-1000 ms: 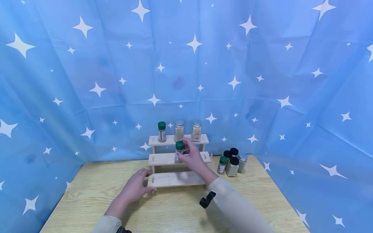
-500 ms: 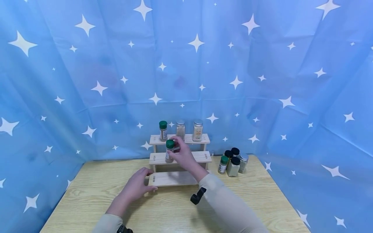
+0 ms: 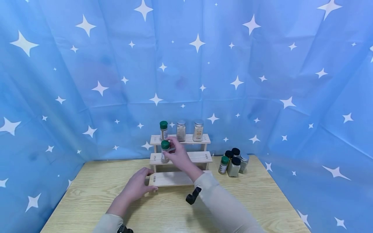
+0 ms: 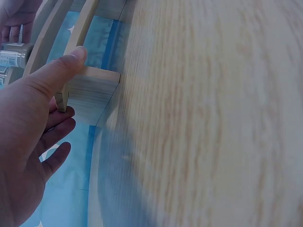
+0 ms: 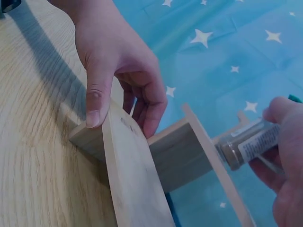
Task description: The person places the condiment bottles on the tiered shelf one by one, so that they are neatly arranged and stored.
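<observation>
At the left end of the middle shelf (image 3: 199, 157), the right hand (image 3: 181, 159) pinches a green-capped jar (image 3: 164, 149), held upright. Lower down, the left hand (image 3: 136, 185) grips the bottom shelf (image 3: 173, 179) by its left end.

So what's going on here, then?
A person's right hand holds a green-capped jar at the left end of the middle shelf of a three-tier wooden rack. The left hand grips the bottom shelf by its left end. Three jars stand on the top shelf, and five more jars are grouped on the table to the right.
</observation>
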`<state>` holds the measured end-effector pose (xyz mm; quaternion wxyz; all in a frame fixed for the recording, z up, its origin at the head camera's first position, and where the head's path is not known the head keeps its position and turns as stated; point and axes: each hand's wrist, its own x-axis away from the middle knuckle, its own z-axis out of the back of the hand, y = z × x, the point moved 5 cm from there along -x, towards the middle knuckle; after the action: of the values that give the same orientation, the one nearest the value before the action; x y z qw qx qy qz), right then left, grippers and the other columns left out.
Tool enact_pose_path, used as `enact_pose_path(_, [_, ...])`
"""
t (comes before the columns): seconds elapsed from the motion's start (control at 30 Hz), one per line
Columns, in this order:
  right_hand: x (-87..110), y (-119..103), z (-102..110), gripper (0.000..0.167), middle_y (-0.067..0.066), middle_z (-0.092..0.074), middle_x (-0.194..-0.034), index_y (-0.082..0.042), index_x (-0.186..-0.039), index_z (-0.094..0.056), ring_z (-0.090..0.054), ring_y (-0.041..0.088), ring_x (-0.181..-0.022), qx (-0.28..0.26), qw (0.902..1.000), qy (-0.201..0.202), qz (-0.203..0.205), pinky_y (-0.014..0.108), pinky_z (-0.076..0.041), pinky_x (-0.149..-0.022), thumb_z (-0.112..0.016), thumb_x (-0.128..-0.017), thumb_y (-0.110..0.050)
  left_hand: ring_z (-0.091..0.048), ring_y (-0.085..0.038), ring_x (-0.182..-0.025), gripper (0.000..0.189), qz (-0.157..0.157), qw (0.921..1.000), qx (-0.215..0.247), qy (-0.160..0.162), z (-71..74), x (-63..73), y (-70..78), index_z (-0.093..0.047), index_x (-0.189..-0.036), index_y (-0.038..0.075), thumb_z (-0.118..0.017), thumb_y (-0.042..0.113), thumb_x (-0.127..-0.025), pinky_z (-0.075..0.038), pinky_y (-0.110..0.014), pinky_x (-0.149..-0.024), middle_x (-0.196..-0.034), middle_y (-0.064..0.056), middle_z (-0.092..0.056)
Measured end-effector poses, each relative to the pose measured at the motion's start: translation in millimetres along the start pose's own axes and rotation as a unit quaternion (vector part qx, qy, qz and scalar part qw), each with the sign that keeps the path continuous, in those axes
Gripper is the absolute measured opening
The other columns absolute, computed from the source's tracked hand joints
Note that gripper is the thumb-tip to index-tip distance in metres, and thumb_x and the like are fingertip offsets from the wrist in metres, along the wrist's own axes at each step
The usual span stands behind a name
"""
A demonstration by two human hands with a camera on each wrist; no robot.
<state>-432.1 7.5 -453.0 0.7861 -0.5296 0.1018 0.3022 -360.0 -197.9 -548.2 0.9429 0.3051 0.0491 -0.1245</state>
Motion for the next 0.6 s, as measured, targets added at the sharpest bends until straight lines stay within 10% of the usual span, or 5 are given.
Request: enact_pose_path(0.6, [4.2,5.5,-8.0,0.068,0.007,-0.069,-0.124,-0.015,-0.160,-0.049,-0.071,0.023,-0.113,0.008,0.9998,-0.009,0.019,0.043,-0.064,-0.101,-0.081,-0.101,-0.004,-0.067,-0.029,-0.127,0.072,-0.005,1.0000,-0.003,0.002,-1.1,-1.6,-1.5,-0.068,-0.141,0.008,-0.100,0.038,-0.084,-0.057,-0.052,-0.111,-0.135,-0.003,-0.069])
